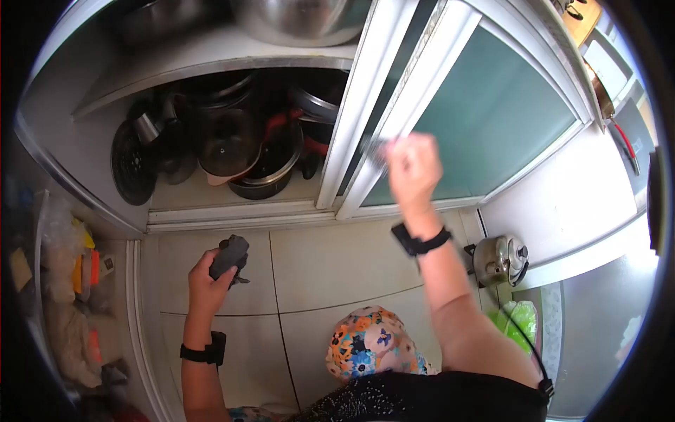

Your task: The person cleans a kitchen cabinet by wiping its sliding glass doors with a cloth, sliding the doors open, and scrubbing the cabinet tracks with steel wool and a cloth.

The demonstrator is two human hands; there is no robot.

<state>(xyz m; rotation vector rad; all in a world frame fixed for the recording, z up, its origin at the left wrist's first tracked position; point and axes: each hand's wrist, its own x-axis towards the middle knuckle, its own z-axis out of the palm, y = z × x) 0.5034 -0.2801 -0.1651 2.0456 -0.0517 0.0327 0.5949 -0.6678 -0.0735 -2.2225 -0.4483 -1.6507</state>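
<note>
My left hand (211, 276) is closed round a dark grey cloth (230, 259), low over the tiled floor. Up at the white frame of the sliding glass door (492, 112), my right hand (413, 165) is closed, slightly blurred, with its fingers on a small greyish thing (376, 150) too smeared to make out. Left of the door frame the cabinet stands open. Inside it are dark pots, among them a pot with a steel rim (261, 188), a lidded pot (228, 144) and a round black perforated piece (132, 163).
A large steel bowl (299, 21) rests on the upper shelf (204, 59). On the right are a steel kettle (499, 260) and a green bag (520, 325). An open shelf with bags and packets (88, 267) lies at the left. A red-handled pan (624, 148) is at the upper right.
</note>
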